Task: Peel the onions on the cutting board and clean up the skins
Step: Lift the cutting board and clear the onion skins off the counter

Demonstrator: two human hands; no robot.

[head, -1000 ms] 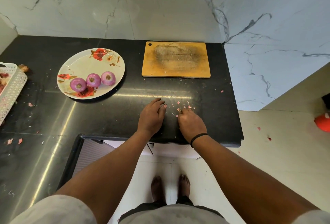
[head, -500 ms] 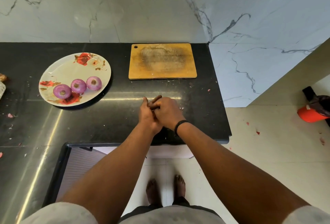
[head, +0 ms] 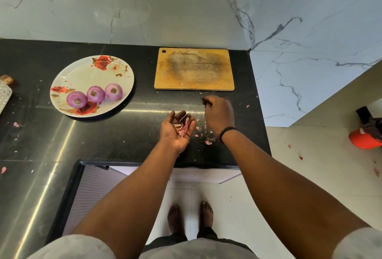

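Note:
Three peeled purple onions lie on a white floral plate at the left of the black counter. The wooden cutting board at the back holds nothing but a few crumbs. My left hand is turned palm up and cupped around a small heap of pink onion skins. My right hand hovers just in front of the board with its fingertips pinched together; I cannot see whether a scrap is between them. Loose skin bits lie on the counter between and below the hands.
A white perforated basket shows at the far left edge. More skin flakes lie on the left counter and on the floor. An orange object sits on the floor at right. The counter edge runs below my hands.
The hands were pressed together half a second ago. They have since parted: the left turned palm up holding skins, and the right moved up and right toward the board.

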